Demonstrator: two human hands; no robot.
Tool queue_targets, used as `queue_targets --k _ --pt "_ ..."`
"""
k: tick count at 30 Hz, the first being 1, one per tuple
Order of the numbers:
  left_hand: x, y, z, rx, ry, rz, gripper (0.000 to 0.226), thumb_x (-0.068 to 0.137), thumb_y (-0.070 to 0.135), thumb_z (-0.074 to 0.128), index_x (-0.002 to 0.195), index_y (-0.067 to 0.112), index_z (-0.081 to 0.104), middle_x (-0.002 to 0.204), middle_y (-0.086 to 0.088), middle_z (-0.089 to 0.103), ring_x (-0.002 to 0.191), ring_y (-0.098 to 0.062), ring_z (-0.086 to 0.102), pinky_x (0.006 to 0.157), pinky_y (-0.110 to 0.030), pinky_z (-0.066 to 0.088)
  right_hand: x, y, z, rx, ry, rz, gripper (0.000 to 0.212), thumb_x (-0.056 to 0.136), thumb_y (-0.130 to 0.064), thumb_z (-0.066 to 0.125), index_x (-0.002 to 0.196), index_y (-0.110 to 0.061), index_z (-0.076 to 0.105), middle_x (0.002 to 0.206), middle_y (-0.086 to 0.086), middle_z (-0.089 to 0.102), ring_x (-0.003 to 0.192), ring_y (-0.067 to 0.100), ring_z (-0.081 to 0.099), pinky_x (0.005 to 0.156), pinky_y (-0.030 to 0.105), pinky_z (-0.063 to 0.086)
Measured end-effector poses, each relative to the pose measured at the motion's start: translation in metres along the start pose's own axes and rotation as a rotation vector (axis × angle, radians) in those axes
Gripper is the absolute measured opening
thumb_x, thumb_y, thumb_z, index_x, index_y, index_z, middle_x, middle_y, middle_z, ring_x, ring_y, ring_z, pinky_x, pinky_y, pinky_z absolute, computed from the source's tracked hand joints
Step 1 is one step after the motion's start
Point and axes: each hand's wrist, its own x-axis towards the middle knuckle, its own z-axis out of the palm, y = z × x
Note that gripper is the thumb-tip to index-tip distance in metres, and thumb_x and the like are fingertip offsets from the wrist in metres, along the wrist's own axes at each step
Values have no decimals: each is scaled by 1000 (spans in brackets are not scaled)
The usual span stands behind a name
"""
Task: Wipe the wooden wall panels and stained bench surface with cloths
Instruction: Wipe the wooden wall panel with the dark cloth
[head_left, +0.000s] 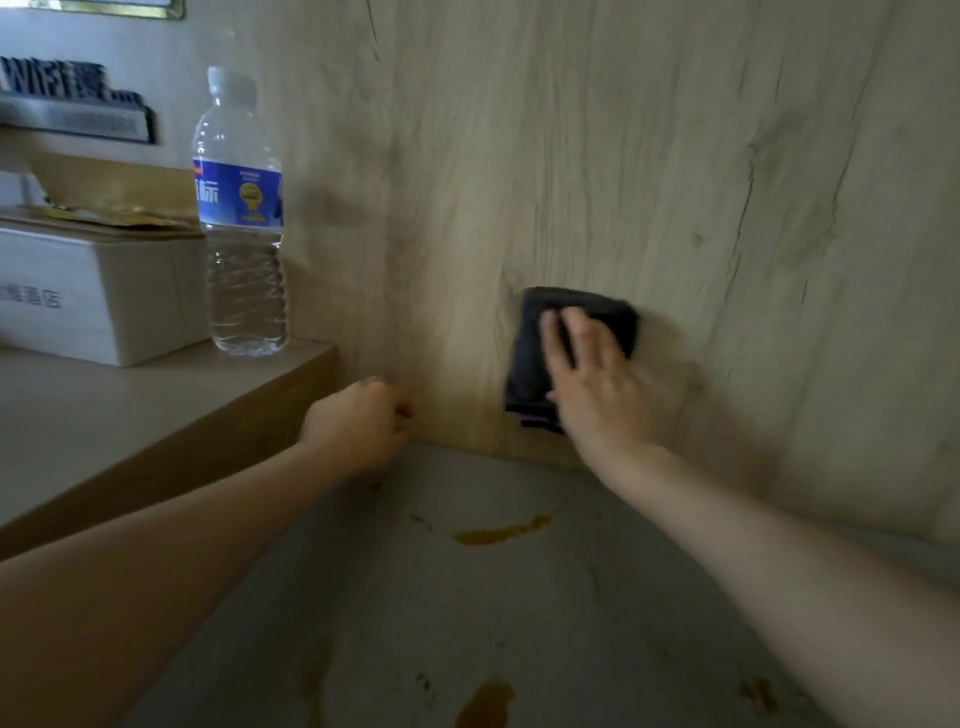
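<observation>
The cloth (571, 353) under my right hand (592, 384) is near black, with a thin purple edge at its lower corner. The wall (675, 156) is pale beige wood grain streaked with dark grey lines. The bench (519, 623) is dull grey, marked with amber-brown stains (498, 532). The shelf (130, 415) is light tan on top, with a darker brown edge. The bottle (241, 218) is clear with a white cap and a blue label bearing a yellow emblem. The box (98, 296) is white with faint grey lettering.
</observation>
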Motion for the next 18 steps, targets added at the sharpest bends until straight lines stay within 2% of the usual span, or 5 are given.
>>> queue_targets --k 4,8,12,14,18 --pt "-9 -27 -2 74 -140 -128 14 92 26 55 105 25 62 91 5 56 82 -13 57 66 -29 50 25 -48 -5 110 -155 -193 69 96 -14 47 152 -11 7 157 8 11 142 26 18 115 32 20" --pt "-12 -29 3 162 -229 -140 13 93 28 53 91 17 58 81 1 54 77 -17 57 64 -30 47 -5 9 -2 95 -103 -158 87 66 -5 79 142 -5 38 141 12 34 122 31 37 89 41 51" --pt "-7 -20 6 243 -237 -112 19 94 21 50 77 15 47 75 1 45 75 -19 52 61 -29 41 -34 52 -5 49 -153 -106 93 59 2 83 140 -3 37 137 12 31 118 34 33 74 48 56" --pt "-6 -18 6 277 -261 -107 13 96 20 48 86 13 52 83 -2 48 82 -22 55 64 -29 42 -23 30 -10 35 -173 -102 91 59 1 82 139 0 40 139 13 29 122 34 30 86 48 51" --pt "-6 -17 1 258 -332 -126 19 97 21 49 105 7 59 103 -9 57 86 -21 55 68 -28 44 17 -49 -13 110 -242 -241 70 97 -16 44 152 -13 1 159 7 2 145 26 8 115 34 16"
